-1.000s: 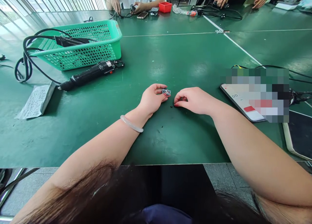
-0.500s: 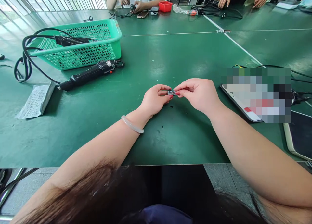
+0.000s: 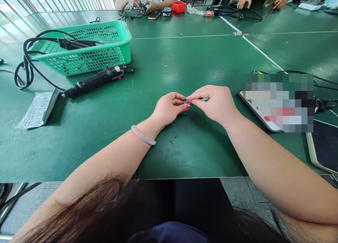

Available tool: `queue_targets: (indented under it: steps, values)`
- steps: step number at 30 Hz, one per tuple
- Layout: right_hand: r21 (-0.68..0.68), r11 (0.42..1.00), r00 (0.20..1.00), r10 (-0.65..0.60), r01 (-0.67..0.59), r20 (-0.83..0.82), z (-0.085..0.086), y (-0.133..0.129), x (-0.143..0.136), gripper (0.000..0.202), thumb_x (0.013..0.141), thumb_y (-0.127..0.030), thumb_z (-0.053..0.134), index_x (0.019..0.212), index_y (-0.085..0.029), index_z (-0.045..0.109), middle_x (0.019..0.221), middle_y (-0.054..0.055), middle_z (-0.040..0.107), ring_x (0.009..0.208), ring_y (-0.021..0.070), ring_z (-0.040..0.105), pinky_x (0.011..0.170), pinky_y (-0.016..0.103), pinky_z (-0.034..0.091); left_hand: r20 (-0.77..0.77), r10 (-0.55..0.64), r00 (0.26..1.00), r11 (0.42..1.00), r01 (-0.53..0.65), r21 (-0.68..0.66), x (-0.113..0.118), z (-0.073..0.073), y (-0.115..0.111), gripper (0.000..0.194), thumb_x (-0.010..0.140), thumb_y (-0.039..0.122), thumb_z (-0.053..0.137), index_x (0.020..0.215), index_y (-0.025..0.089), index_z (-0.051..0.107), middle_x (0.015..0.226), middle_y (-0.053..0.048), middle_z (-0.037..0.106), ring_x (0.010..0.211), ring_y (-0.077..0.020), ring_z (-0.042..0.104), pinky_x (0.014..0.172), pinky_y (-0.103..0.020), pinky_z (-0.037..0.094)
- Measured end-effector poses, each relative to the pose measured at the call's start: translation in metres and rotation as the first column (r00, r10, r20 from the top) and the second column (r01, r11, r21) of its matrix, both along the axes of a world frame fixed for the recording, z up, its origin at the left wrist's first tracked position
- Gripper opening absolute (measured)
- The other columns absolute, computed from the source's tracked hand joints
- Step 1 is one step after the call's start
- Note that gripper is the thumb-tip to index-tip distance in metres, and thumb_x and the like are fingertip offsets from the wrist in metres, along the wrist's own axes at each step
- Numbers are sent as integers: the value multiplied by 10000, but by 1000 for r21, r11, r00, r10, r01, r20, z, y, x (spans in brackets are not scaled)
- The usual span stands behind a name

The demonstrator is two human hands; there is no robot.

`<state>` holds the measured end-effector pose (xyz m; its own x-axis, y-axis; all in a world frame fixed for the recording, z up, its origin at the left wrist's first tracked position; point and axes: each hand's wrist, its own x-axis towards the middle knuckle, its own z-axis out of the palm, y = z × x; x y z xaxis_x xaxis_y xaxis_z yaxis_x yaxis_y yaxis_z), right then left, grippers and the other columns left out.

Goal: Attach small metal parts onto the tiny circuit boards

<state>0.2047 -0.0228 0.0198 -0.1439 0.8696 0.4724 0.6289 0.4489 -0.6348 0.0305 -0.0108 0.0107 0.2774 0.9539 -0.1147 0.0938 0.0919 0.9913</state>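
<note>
Above the green table, my left hand (image 3: 169, 107) and my right hand (image 3: 216, 100) meet fingertip to fingertip. Both pinch a small dark circuit board (image 3: 186, 102) with pale markings; the fingers cover most of it. A flat bluish piece (image 3: 205, 99) shows past the fingers of my right hand; whether it belongs to the board I cannot tell. A pale bangle (image 3: 143, 135) circles my left wrist. Tiny dark specks lie on the table (image 3: 182, 158) just below the hands.
To the left, a black electric screwdriver (image 3: 97, 81) lies before a green basket (image 3: 87, 60) holding cables. A wrapped paper packet (image 3: 38, 109) is nearby. At right lie a blurred flat item (image 3: 274, 109) and a dark pale-edged device (image 3: 323, 144). Co-workers' hands (image 3: 243, 1) handle cables across the table.
My right fingers have shifted slightly over the circuit board, hiding more of it. The bluish piece has come into sight behind them. My left hand is nearly still.
</note>
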Motion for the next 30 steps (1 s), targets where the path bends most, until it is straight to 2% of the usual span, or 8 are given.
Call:
queue_targets:
  steps: [5,11,20,25,30]
  values:
    - [13,998,996,61,-62,60,-2,1,0,255,843,-97,665,855,-274,847,928,-1,821,919,215,757,891,396,602,24,15,1000,999,-14,-31,1,2,-2,184,778,86,780,876,142,636,716,15,726,656,-96,645,763,-303,518]
    - [-17,996,993,87,-86,77,0,0,2,322,862,-80,606,894,-291,848,993,-12,815,940,212,748,887,395,594,150,78,986,991,-61,-119,2,5,-2,140,829,58,733,887,132,631,740,-2,730,756,-105,694,853,-308,545]
    - [-59,998,999,33,-32,29,0,1,2,244,842,-132,660,824,-289,845,930,1,815,918,223,746,891,404,587,135,67,989,994,-55,-95,1,3,-1,191,788,34,758,885,133,625,737,2,727,733,-104,684,870,-328,551]
    - [-101,994,1000,-30,30,3,3,-1,1,192,819,-157,707,870,-278,847,904,16,813,872,226,751,828,392,599,175,44,984,996,-29,-86,1,1,-1,192,779,1,736,867,129,623,777,-10,745,733,-94,691,904,-334,555]
    - [-115,993,999,-34,32,-18,5,-4,-1,191,813,-158,708,893,-268,843,911,21,812,871,222,750,837,390,602,173,39,984,997,-26,-75,0,0,0,182,777,13,740,873,125,634,792,-22,749,731,-97,688,891,-336,554]
